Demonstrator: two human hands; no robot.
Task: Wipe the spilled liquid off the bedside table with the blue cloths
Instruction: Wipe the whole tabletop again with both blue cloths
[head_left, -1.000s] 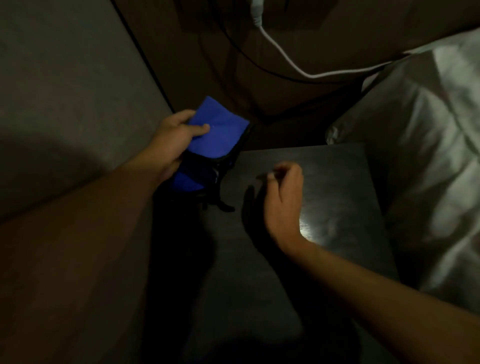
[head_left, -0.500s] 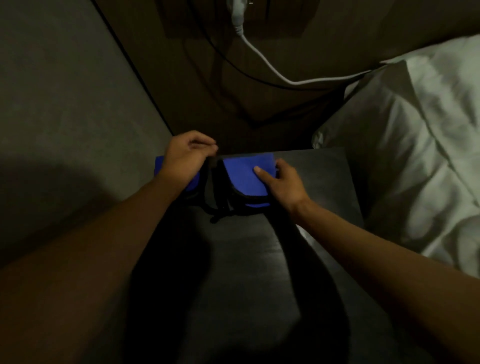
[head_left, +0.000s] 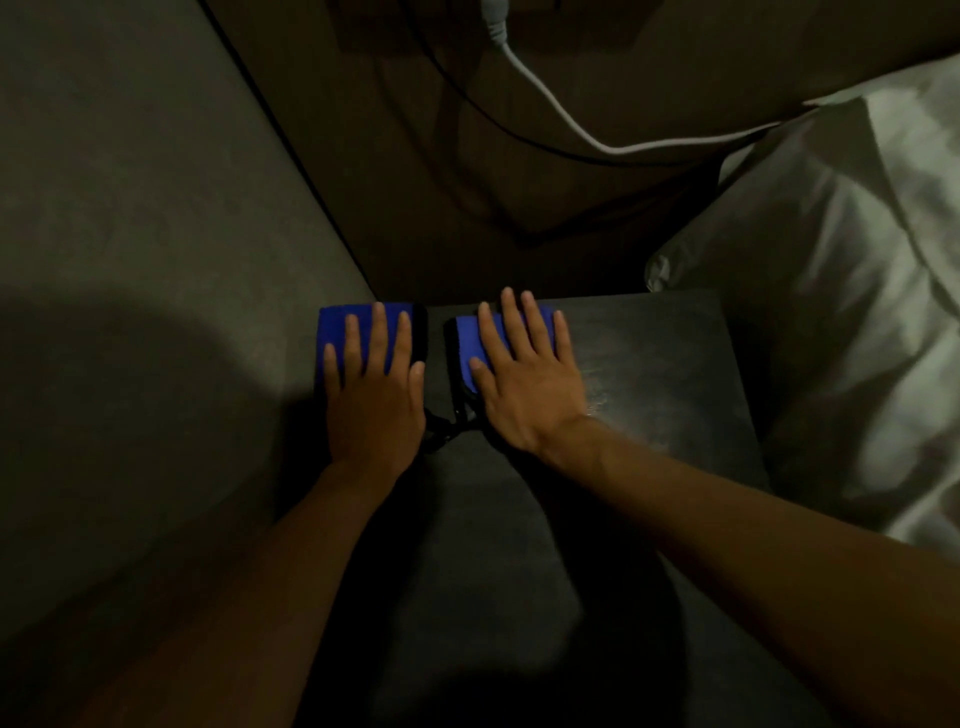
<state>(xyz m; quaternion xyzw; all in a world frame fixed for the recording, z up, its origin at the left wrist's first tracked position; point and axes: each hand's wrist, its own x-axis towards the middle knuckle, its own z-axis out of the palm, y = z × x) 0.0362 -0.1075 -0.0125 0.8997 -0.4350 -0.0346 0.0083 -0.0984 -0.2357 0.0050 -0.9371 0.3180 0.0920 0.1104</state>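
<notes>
Two blue cloths with black edging lie side by side at the far edge of the dark bedside table (head_left: 660, 431). My left hand (head_left: 374, 400) rests flat, fingers spread, on the left blue cloth (head_left: 335, 332) at the table's far left corner. My right hand (head_left: 524, 389) lies flat in the same way on the right blue cloth (head_left: 467, 338). Black straps (head_left: 441, 434) hang between the two cloths. Just right of my right hand there is a pale wet sheen (head_left: 613, 384) on the table top.
A grey wall (head_left: 156, 208) runs along the table's left side. White pillows and bedding (head_left: 831, 312) press against its right side. A white cable (head_left: 561, 117) and a thin black cable hang on the brown panel behind the table.
The cloths were bunched in my fingers half a second ago. Both hands have since flattened out on them, and the cloths now lie spread on the table's far edge.
</notes>
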